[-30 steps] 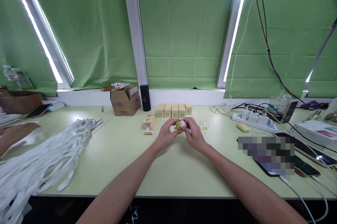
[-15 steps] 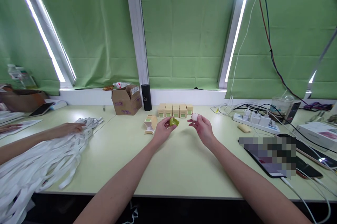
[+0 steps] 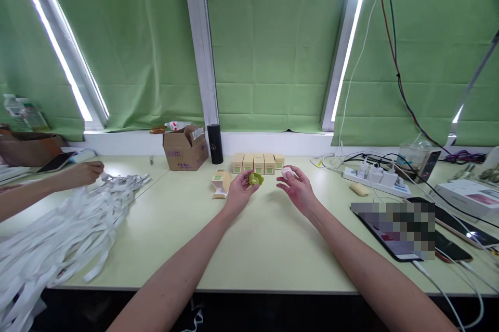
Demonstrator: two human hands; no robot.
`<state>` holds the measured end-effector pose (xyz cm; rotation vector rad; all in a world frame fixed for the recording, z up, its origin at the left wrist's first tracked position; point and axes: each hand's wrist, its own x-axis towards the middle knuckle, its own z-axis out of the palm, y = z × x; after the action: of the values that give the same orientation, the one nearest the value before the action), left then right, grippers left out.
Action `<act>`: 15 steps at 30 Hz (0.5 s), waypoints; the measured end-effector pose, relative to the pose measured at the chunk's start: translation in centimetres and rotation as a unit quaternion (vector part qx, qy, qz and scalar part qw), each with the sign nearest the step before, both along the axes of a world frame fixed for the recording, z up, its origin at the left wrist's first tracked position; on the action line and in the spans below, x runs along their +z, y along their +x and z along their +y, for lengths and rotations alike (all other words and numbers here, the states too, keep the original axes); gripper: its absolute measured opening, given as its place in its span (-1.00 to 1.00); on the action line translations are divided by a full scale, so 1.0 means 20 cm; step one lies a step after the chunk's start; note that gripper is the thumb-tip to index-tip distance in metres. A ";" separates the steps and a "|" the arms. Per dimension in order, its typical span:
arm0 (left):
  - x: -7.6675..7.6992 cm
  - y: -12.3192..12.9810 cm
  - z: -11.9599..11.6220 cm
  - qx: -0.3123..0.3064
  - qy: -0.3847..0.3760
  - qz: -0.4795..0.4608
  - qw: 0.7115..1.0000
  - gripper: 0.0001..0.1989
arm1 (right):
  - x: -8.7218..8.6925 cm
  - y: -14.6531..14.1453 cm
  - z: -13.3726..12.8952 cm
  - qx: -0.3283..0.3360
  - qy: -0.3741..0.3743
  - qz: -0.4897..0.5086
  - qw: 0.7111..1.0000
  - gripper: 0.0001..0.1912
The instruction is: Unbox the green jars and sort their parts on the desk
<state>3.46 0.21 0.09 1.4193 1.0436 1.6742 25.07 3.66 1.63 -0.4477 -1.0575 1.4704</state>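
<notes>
My left hand (image 3: 239, 190) grips a small olive-green hollow case (image 3: 256, 179) between thumb and fingers, its open side toward me. A short gap to the right, my right hand (image 3: 298, 188) pinches a small white rounded piece (image 3: 287, 171), too small to name closely. An opened kraft carton (image 3: 221, 184) lies just left of my left hand, flaps out. Behind both hands stands a row of several small kraft boxes (image 3: 259, 163) with green-and-white labels.
A co-worker's hand (image 3: 88, 172) is over a heap of white straps (image 3: 78, 228) at left. A cardboard box (image 3: 185, 149) and black cylinder (image 3: 214, 144) stand at the back. Right: a power strip (image 3: 376, 181), charging phones (image 3: 390, 233) and cables.
The green case has turned so its hollow faces me more. The white piece has tilted in my right fingers. At left, the co-worker's hand has lifted and moved left from the straps.
</notes>
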 end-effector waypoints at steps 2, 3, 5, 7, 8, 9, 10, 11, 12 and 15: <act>0.00 0.00 0.00 0.002 -0.001 0.002 1.000 -0.39 | 0.00 0.00 0.00 -0.023 0.022 -0.017 0.999 -0.54; -0.01 0.00 0.00 0.002 -0.001 0.003 1.000 -0.39 | 0.00 0.01 0.01 -0.035 0.033 -0.034 0.998 -0.53; -0.01 0.00 0.00 0.003 0.000 0.009 1.000 -0.40 | -0.01 0.01 0.02 -0.069 0.052 -0.081 0.993 -0.48; -0.01 0.00 0.00 0.007 0.004 0.014 1.000 -0.41 | -0.02 0.02 0.05 -0.117 0.072 -0.130 0.982 -0.41; -0.02 0.01 0.00 0.009 0.005 0.016 1.000 -0.41 | -0.03 0.03 0.07 -0.142 0.083 -0.153 0.974 -0.40; -0.02 0.01 0.00 0.011 0.007 0.017 1.000 -0.42 | -0.03 0.04 0.08 -0.166 0.096 -0.174 0.966 -0.40; -0.02 0.01 0.01 0.012 0.009 0.018 1.000 -0.42 | -0.04 0.05 0.10 -0.187 0.113 -0.196 0.956 -0.42; -0.02 0.01 0.01 0.014 0.009 0.018 1.000 -0.43 | -0.04 0.06 0.11 -0.207 0.133 -0.220 0.944 -0.45; -0.03 0.01 0.01 0.015 0.010 0.018 1.000 -0.43 | -0.05 0.08 0.13 -0.227 0.157 -0.250 0.928 -0.47; -0.03 0.01 0.01 0.017 0.010 0.020 1.000 -0.44 | -0.07 0.13 0.16 -0.288 0.251 -0.369 0.847 -0.55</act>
<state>3.72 0.43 -0.53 1.4598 1.0824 1.6915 27.61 6.85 0.25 -0.8892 -1.6670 0.4212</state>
